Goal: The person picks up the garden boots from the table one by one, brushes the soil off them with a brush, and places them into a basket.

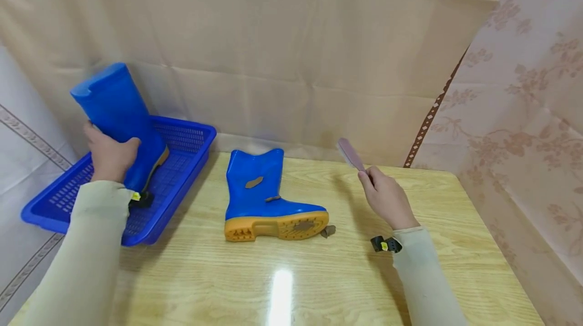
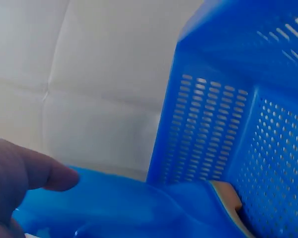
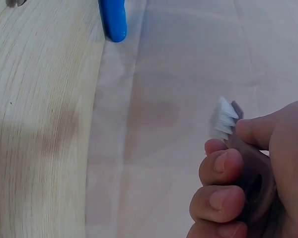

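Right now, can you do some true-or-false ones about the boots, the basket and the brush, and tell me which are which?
1. The right grip holds a brush with white bristles. True.
2. The left grip holds a spoon. False: it holds a blue boot.
3. The other boot stands upright on the table. False: it lies on its side.
4. A brown lump sits by that boot's toe. True.
5. The basket is red. False: it is blue.
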Action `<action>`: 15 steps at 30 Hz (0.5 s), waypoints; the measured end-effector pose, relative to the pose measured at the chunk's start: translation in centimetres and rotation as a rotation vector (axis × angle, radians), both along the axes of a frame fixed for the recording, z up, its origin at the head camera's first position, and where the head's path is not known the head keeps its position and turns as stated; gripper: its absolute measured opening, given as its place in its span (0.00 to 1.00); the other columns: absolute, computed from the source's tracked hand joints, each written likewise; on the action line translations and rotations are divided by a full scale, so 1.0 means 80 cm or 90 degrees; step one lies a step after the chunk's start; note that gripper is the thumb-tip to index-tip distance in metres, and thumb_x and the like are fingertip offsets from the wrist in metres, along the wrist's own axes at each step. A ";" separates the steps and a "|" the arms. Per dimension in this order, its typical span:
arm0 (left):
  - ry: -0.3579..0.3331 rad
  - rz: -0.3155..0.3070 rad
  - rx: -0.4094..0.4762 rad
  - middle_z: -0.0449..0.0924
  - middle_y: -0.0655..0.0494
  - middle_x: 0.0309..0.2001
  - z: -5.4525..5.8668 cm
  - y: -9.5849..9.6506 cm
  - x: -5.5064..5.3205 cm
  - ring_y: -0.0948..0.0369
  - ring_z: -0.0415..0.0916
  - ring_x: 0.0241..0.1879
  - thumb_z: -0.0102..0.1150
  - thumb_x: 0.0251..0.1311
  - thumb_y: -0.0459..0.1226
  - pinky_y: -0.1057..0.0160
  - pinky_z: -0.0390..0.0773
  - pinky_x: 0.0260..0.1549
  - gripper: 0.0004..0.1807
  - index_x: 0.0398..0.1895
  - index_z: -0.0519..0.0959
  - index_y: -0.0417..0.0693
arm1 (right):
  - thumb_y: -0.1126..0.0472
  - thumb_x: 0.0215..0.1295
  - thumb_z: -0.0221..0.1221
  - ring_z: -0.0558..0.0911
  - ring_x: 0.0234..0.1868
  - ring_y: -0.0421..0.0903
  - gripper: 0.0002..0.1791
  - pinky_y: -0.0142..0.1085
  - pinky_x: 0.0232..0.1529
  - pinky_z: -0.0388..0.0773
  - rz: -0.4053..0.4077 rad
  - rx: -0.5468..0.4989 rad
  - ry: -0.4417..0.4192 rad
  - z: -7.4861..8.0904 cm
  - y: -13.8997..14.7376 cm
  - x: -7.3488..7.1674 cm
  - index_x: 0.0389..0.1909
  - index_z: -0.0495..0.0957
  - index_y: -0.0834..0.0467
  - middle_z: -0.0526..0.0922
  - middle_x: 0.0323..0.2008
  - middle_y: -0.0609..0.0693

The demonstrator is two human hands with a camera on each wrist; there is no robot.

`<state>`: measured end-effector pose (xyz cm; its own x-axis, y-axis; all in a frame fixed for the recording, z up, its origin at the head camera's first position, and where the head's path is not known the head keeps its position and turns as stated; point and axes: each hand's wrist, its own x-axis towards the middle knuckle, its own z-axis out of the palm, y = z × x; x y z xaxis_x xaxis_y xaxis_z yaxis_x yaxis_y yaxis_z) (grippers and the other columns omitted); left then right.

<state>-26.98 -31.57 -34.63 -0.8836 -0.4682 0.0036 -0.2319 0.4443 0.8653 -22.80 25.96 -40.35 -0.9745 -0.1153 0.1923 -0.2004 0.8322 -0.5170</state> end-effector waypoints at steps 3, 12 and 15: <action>0.065 0.065 -0.013 0.20 0.47 0.83 0.009 0.019 0.007 0.49 0.24 0.82 0.48 0.71 0.48 0.48 0.36 0.79 0.54 0.80 0.17 0.58 | 0.43 0.84 0.40 0.66 0.17 0.46 0.26 0.39 0.19 0.63 -0.001 0.002 0.000 0.001 0.000 0.000 0.45 0.75 0.60 0.69 0.21 0.50; 0.543 -0.019 -0.198 0.67 0.42 0.66 0.029 0.127 0.028 0.54 0.61 0.68 0.56 0.66 0.30 0.58 0.60 0.69 0.26 0.67 0.66 0.39 | 0.42 0.84 0.40 0.66 0.17 0.45 0.25 0.38 0.19 0.62 0.000 0.003 0.009 0.003 0.000 0.001 0.43 0.74 0.58 0.69 0.20 0.49; 0.442 -0.242 -0.161 0.73 0.42 0.61 0.021 0.164 0.033 0.50 0.70 0.61 0.58 0.69 0.31 0.50 0.70 0.64 0.23 0.65 0.70 0.38 | 0.42 0.84 0.41 0.66 0.17 0.45 0.25 0.38 0.19 0.62 -0.003 0.006 0.012 0.003 0.000 0.001 0.43 0.75 0.58 0.69 0.20 0.49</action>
